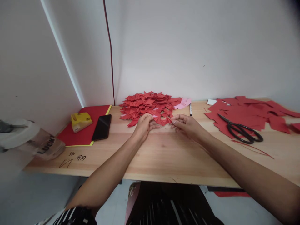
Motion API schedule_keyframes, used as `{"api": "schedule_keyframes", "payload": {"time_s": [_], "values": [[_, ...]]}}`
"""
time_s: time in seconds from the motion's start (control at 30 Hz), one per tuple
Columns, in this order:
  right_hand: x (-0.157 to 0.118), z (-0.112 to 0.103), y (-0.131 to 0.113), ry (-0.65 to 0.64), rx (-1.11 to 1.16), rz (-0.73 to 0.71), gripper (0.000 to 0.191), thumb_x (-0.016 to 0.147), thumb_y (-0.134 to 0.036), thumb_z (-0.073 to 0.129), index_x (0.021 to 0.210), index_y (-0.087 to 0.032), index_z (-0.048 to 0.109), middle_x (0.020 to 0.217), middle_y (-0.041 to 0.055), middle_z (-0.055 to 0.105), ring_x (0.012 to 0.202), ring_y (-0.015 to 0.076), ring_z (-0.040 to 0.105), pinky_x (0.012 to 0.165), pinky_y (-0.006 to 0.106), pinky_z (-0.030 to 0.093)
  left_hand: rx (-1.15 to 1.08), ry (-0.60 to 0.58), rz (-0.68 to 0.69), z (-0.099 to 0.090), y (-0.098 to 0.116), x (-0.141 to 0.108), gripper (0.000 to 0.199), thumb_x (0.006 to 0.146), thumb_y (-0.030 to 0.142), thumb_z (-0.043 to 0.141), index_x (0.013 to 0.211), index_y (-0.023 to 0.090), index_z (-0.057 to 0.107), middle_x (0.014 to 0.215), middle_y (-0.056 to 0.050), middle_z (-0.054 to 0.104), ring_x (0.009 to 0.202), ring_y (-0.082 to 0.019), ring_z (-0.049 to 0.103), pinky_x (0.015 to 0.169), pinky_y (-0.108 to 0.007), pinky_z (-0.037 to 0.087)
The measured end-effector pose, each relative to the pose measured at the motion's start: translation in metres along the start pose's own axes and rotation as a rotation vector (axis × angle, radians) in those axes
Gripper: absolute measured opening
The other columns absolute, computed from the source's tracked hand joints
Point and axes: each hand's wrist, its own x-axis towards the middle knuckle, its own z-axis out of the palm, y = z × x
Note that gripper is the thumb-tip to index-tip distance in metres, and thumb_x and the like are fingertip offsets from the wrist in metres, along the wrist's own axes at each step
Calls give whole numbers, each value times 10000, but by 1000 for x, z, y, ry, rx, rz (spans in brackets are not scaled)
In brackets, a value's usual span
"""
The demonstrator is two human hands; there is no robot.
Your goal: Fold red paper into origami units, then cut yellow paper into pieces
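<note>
In the middle of the table, at the near edge of a heap of folded red paper pieces (145, 103), my two hands face each other. Between them is a small red folded paper piece (162, 121) with pointed corners. My left hand (145, 123) pinches its left end, the fingers partly curled beneath. At the right end, the thumb and index finger of my right hand (186, 124) close on the paper. Fingertips hide parts of both ends. Pink paper (183, 103) sticks out at the heap's right side.
A marker (190, 109) lies right of the heap. Farther right, black scissors (242, 128) rest on cut red paper sheets (243, 112). To the left are a phone (102, 127), a yellow packet (81, 122) on red card (70, 135), and a "LUCKY" cup (44, 145).
</note>
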Motion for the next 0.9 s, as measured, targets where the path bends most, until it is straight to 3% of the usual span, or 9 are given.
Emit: {"api": "schedule_keyframes", "payload": {"time_s": [0.17,0.3,0.7,0.9], "values": [[4,-4,4,36,88,27,370,632,-427,821,807,-176,612,655,-8,645,516,77,521,473,200,381,12,26,6,-1,2,1,102,720,153,560,730,162,459,656,37,522,576,-81,563,689,-315,587],[7,-10,3,-21,219,52,353,590,-393,858,689,-162,609,637,-13,619,528,64,503,514,197,411,24,61,12,-2,5,1,92,704,147,567,704,153,475,683,28,529,617,-79,550,712,-317,588],[7,-15,-6,-25,317,237,157,716,-194,777,660,-138,642,644,36,671,542,84,560,462,192,403,65,120,-37,0,8,0,87,742,109,499,680,157,460,605,16,564,540,-104,599,587,-274,560],[6,-20,-5,-46,311,255,187,708,-198,773,630,-136,615,606,32,663,508,79,552,433,182,387,128,125,-63,-1,6,1,71,748,111,480,704,161,457,552,19,559,550,-138,646,546,-248,537]]}}
